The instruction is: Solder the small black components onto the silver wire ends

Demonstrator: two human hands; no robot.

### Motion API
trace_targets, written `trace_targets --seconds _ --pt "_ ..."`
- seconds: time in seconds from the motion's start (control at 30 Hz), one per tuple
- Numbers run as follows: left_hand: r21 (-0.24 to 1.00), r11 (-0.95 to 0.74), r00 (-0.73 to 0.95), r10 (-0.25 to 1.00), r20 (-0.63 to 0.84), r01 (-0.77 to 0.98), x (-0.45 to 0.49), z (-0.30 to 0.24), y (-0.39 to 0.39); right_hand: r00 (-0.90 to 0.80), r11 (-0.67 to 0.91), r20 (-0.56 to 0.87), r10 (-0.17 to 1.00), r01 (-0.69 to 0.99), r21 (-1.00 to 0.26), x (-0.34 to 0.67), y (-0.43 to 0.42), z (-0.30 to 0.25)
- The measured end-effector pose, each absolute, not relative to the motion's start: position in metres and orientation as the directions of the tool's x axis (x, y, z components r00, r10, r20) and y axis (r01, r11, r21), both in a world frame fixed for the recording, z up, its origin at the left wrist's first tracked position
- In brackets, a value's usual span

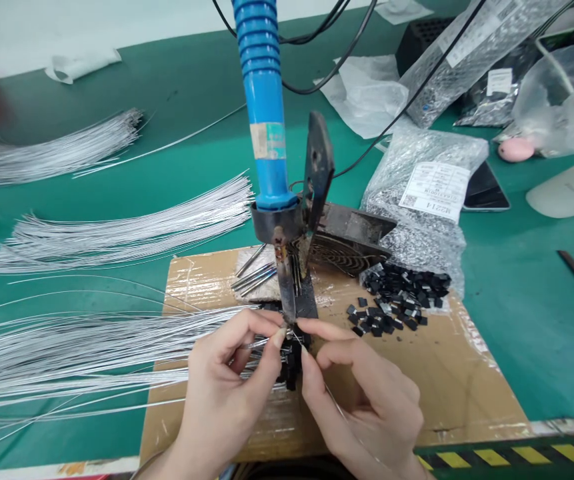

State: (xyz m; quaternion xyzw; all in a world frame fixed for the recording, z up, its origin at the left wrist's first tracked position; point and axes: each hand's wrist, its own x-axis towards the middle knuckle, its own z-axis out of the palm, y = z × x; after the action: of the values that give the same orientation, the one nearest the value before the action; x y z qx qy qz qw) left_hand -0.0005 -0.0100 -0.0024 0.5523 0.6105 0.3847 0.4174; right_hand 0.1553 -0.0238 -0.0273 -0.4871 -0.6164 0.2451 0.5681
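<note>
A blue-handled soldering iron (pixel 265 113) stands tip-down in a dark metal stand (pixel 319 173) on a cardboard sheet (pixel 447 373). Just under its tip, my left hand (pixel 227 393) pinches a thin silver wire (pixel 254 345) between thumb and forefinger, with more wires and small black parts held below. My right hand (pixel 361 400) is closed in a pinch right beside it, holding a thin strand of wire (pixel 334 400) up to the tip.
Bundles of silver wires (pixel 91 233) fan across the green table to the left. A pile of small black parts (pixel 399 293) lies on the cardboard at right. Bubble-wrap bags (pixel 427 193), plastic bags, a phone and cables crowd the back right. A yellow-black striped edge (pixel 507 457) runs along the front.
</note>
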Motion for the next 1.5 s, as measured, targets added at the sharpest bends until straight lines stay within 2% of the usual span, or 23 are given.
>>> trace_targets --seconds 0.47,0.67,0.87,1.5 --pt "0.934 0.154 -0.066 0.988 -0.139 0.323 0.0033 0.0023 -0.0098 0.101 0.402 0.456 0.884 0.334 -0.853 0.1562 -0.0219 -0.0237" --pt "0.932 0.110 -0.041 0.994 -0.102 0.347 0.0017 0.0015 -0.0095 0.112 0.407 0.463 0.879 0.327 -0.853 0.1569 -0.0222 -0.0239" --pt "0.913 0.130 0.006 0.990 -0.143 0.386 -0.0014 0.0005 -0.0093 0.111 0.403 0.459 0.882 0.328 -0.854 0.1567 -0.0216 -0.0248" --pt "0.916 0.106 0.003 0.993 -0.117 0.386 -0.0005 0.0018 -0.0089 0.102 0.414 0.469 0.877 0.335 -0.846 0.1568 -0.0208 -0.0245"
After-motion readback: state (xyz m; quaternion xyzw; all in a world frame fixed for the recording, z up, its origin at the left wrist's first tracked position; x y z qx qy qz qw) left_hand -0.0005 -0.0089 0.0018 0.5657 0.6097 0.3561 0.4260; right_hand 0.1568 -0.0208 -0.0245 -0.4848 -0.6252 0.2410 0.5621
